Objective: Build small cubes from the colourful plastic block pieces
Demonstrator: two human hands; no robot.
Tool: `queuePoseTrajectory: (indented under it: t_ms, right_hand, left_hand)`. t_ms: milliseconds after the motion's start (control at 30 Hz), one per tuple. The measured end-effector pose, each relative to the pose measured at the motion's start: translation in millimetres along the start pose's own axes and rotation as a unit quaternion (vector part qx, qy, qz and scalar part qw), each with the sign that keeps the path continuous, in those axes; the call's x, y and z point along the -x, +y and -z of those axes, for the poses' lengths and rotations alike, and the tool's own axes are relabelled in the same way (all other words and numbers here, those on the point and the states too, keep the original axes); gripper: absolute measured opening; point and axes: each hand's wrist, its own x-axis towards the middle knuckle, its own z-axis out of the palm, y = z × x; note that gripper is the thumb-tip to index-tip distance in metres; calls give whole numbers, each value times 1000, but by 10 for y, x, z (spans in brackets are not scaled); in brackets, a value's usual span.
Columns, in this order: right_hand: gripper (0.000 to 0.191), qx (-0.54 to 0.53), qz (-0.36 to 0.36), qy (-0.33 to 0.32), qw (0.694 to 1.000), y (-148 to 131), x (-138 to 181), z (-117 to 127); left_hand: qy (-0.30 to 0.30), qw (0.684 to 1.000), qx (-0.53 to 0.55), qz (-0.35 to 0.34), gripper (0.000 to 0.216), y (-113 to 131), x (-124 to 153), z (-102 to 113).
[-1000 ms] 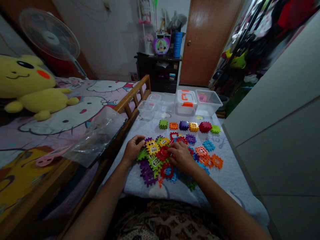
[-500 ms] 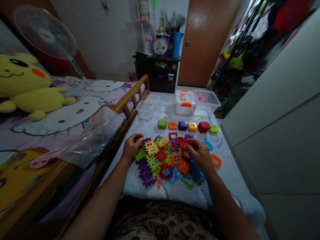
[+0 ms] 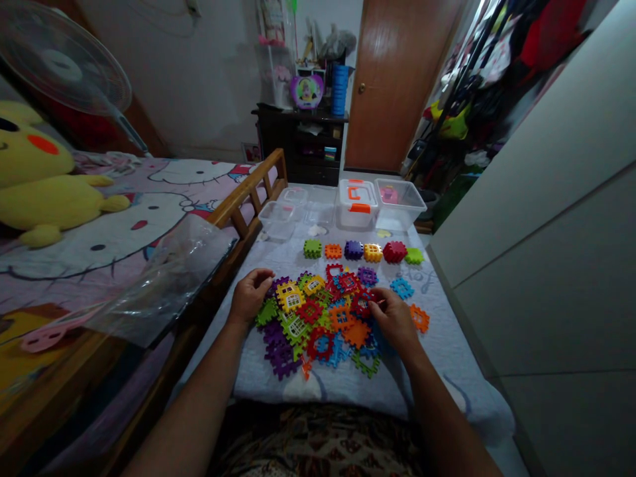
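Observation:
A heap of flat interlocking plastic tiles (image 3: 322,318) in several colours lies on a grey cloth (image 3: 447,344) in front of me. My left hand (image 3: 251,295) rests at the heap's left edge, fingers curled over a purple and a green tile. At the heap's right side, my right hand (image 3: 395,318) has its fingers pinched on a red tile (image 3: 365,301). Beyond the heap stands a row of assembled cubes (image 3: 362,251): green, orange, purple, yellow, red, green.
Clear plastic boxes (image 3: 400,202), one with an orange-handled lid (image 3: 356,199), stand at the cloth's far end. A wooden bed rail (image 3: 238,205) and a clear plastic bag (image 3: 169,271) are at the left. A white cabinet wall (image 3: 546,232) bounds the right.
My right hand moved from the heap's middle to its right side, and the loose orange tiles there were gathered inward. The left hand stayed put. The view drifted left.

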Motion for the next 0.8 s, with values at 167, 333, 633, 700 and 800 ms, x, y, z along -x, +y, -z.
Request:
queuePoseTrajectory:
  t_ms: [167, 333, 633, 700, 800]
  right_hand:
    - [25, 81, 37, -4, 996, 45, 8, -14]
    - [44, 141, 71, -36, 987, -20, 23, 15]
    - [42, 212, 70, -55, 973, -154, 39, -47]
    - [43, 216, 72, -50, 972, -156, 45, -41]
    - [44, 224, 71, -52, 971, -154, 51, -28]
  left_hand:
    - [-2, 1000, -9, 6, 34, 29, 4, 2]
    - [-6, 1000, -20, 0, 34, 2, -4, 16]
    - [-6, 1000, -17, 0, 34, -26, -8, 19]
    - [-7, 1000, -17, 0, 34, -30, -7, 21]
    - [-8, 1000, -19, -2, 34, -30, -6, 21]
